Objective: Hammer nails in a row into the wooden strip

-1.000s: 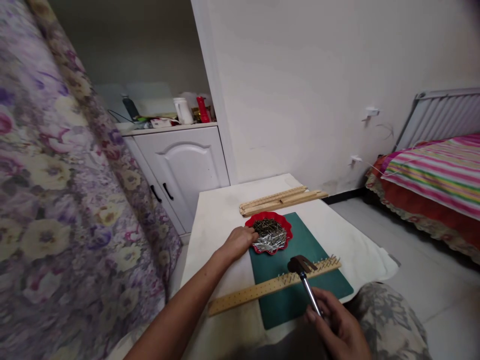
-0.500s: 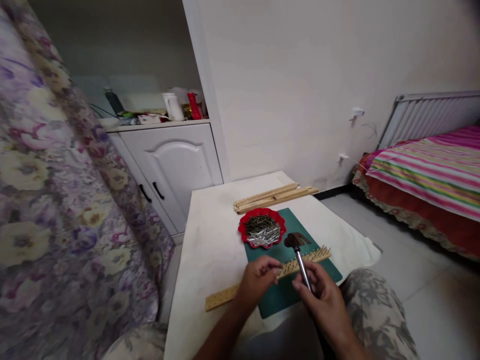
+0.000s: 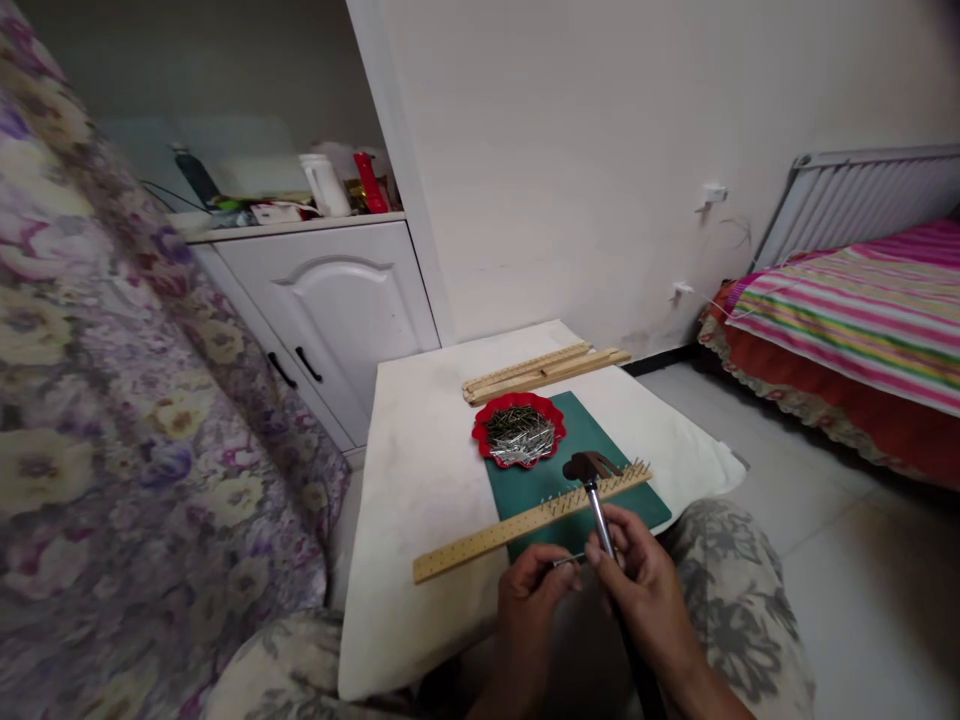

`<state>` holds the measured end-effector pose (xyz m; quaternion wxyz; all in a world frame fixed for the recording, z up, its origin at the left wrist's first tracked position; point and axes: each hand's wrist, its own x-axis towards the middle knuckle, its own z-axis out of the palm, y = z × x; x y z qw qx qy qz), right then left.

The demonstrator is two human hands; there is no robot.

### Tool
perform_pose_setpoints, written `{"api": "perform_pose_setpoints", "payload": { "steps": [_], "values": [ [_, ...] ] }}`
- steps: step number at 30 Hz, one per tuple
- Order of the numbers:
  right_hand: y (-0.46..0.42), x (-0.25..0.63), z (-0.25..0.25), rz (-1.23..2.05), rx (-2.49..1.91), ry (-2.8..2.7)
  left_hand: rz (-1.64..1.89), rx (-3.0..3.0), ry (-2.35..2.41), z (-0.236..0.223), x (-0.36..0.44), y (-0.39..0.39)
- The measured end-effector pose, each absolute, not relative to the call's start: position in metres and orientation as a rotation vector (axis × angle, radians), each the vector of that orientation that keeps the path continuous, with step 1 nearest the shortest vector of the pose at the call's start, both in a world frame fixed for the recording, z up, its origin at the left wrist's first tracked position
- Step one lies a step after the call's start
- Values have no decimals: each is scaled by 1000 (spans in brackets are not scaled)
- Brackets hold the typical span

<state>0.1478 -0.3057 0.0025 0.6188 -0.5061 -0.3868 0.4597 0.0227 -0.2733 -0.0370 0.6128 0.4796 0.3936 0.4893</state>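
Observation:
My right hand (image 3: pixel 637 575) is wrapped round a claw hammer (image 3: pixel 600 510), its dark head raised above the green mat (image 3: pixel 574 420). Between the fingertips of my left hand (image 3: pixel 536 590) is a thin metal nail (image 3: pixel 568 560), pointing toward the right hand. Just beyond both hands, a wooden strip (image 3: pixel 480 543) lies slantwise across the table and mat. Rows of small holes mark its left part, while several nails stand up from its right part. A red scalloped bowl (image 3: pixel 558 440) full of loose nails (image 3: pixel 521 435) sits at the mat's far left corner.
More wooden strips (image 3: pixel 547 375) lie at the back of the white table (image 3: pixel 420 450). My knees, in patterned trousers (image 3: pixel 735 590), flank the near edge. A floral curtain (image 3: pixel 187 420) hangs at left, a cabinet (image 3: pixel 337 320) stands behind, and a bed (image 3: pixel 840 310) is at right.
My left hand has moved back from the wooden strip toward me and now shows a nail in its fingertips. The hammer stays in my right hand. The view has tilted slightly downward.

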Motion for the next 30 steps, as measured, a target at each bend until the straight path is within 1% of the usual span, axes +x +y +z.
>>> {"api": "perform_pose_setpoints", "payload": {
  "steps": [5, 9, 12, 16, 20, 30],
  "values": [
    [-308, 140, 5, 1082, -1159, -895, 1254, 865, 804, -38, 31, -281],
    [-306, 139, -3, 1057, -1176, -952, 1269, 875, 784, -30, 29, -277],
    [-305, 145, -10, 1012, -1216, -973, 1291, 1037, 879, -29, 19, -263],
    [-307, 158, -13, 904, -1268, -954, 1277, 1405, 1165, -34, 7, -235],
    [-310, 163, -10, 871, -1284, -910, 1241, 1708, 1249, -42, 11, -221],
    [-312, 163, -12, 892, -1306, -932, 1155, 1946, 1348, -43, 18, -218]
  ]
}}
